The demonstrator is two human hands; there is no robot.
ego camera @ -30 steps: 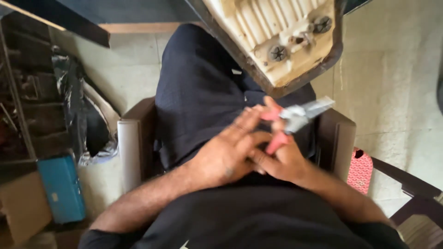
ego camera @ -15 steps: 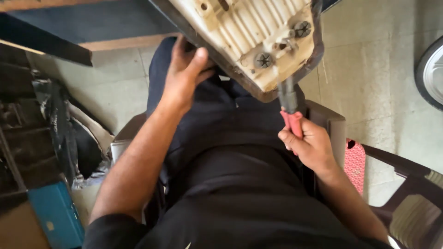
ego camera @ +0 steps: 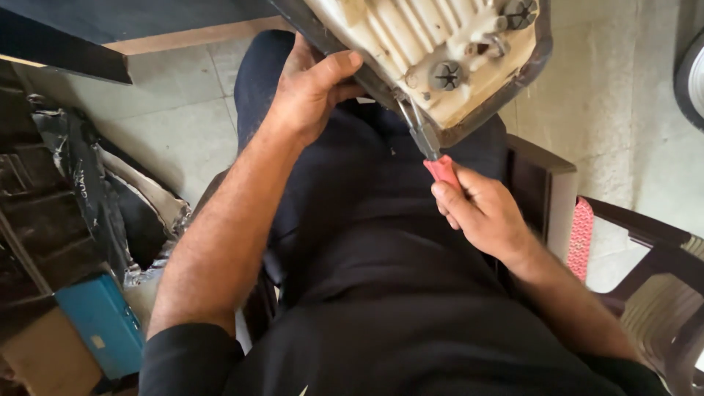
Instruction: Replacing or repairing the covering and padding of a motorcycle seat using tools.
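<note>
2 hands (ego camera: 312, 92), 1 pair of red-handled pliers (ego camera: 433, 154), 1 cream casing (ego camera: 433, 37), 2 cross-head screws (ego camera: 446, 75).

Pliers (ego camera: 433, 150) – red plastic grip, metal jaws.

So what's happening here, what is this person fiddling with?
A person sits in a chair with a cream, ribbed housing propped over their lap. The left hand grips its dark edge to steady it. The right hand holds red-handled pliers, whose metal tips are at the housing's lower edge, just below a large cross-head screw. A blue box sits on the floor to the left.
</note>
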